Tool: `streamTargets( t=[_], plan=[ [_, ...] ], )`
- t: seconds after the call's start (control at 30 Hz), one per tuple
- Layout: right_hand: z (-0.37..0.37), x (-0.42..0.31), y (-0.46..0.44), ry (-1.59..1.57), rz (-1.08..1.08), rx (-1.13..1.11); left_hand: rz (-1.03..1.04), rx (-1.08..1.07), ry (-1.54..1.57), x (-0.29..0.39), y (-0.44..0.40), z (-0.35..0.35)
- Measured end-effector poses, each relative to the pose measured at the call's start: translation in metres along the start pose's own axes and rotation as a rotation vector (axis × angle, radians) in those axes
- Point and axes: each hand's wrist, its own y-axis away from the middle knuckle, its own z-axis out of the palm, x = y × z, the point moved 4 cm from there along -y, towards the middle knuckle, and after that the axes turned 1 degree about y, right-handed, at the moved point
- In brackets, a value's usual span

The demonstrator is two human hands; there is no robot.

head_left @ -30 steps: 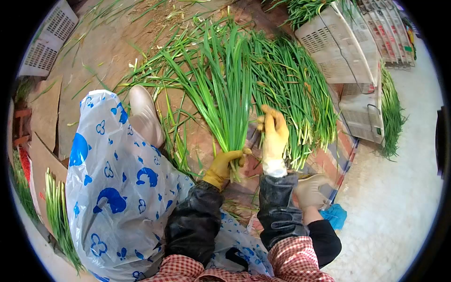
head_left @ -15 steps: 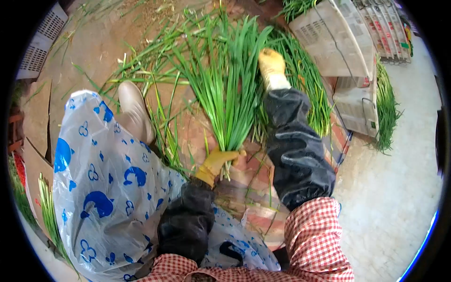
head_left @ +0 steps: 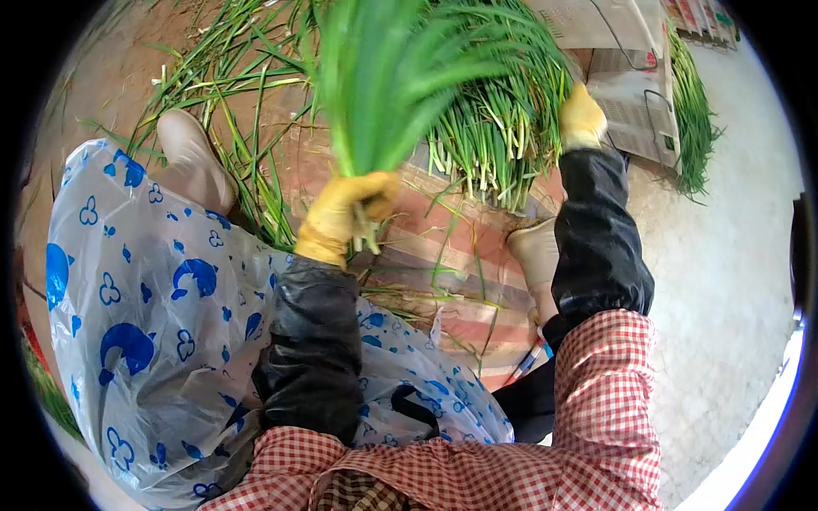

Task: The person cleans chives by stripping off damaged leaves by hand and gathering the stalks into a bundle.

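Observation:
My left hand, in a yellow glove, is closed around the pale stem ends of a bunch of garlic chives. The bunch is raised, its green leaves fanning upward and blurred by motion. My right hand, gloved too, is at the right edge of a pile of garlic chives. Its fingers are curled in, and I cannot make out whether anything is in them. The pile's white stem ends point toward me on a striped sheet.
Loose chive leaves are scattered at the left by a beige boot. Off-white plastic crates lie at the upper right, with more chives beside them. A clear plastic cover with blue prints drapes over my left leg.
My left hand has lifted the bunch up off the sheet, uncovering the pile's stem ends. My right hand has moved away to the right. The view has shifted.

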Motion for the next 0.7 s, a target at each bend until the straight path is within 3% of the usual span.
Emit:
streamTargets(
  t=[0.03, 0.1, 0.2, 0.23, 0.27, 0.3, 0.33, 0.37, 0.47, 0.57, 0.63, 0.7],
  plan=[
    [0.017, 0.032, 0.007, 0.060, 0.077, -0.098, 0.088, 0.088, 0.014, 0.006, 0.003, -0.009],
    [0.020, 0.062, 0.051, 0.096, 0.143, -0.241, 0.116, -0.138, 0.286, 0.012, -0.006, -0.024],
    [0.066, 0.045, 0.141, -0.168, 0.085, -0.599, 0.184, -0.153, 0.313, -0.001, -0.027, -0.043],
    [0.098, 0.034, 0.170, -0.205, -0.048, -0.542, 0.179, -0.155, 0.306, -0.006, -0.025, -0.037],
    [0.133, 0.024, 0.202, -0.635, 0.318, -0.979, 0.176, -0.053, 0.365, -0.013, -0.022, -0.032],
    [0.108, -0.008, 0.213, -0.718, 0.424, -1.092, 0.178, 0.051, 0.424, -0.017, -0.019, -0.034],
    [0.141, -0.022, 0.225, -1.031, 0.518, -0.983, 0.163, 0.113, 0.334, -0.027, -0.020, -0.045],
    [0.153, -0.039, 0.224, -1.292, 0.422, -0.935, 0.125, 0.103, 0.325, -0.037, -0.020, -0.055],
    [0.169, -0.061, 0.228, -1.626, 0.600, -0.808, 0.039, 0.150, 0.291, -0.052, -0.018, -0.068],
    [0.133, -0.086, 0.245, -1.715, 0.686, -0.695, -0.042, 0.229, 0.215, -0.053, -0.023, -0.066],
    [0.074, -0.103, 0.259, -1.518, 0.614, -0.535, -0.038, 0.186, 0.257, -0.053, -0.028, -0.055],
    [0.035, -0.108, 0.277, -0.989, 0.281, -0.397, -0.067, 0.196, 0.237, -0.053, -0.028, -0.048]
  ],
)
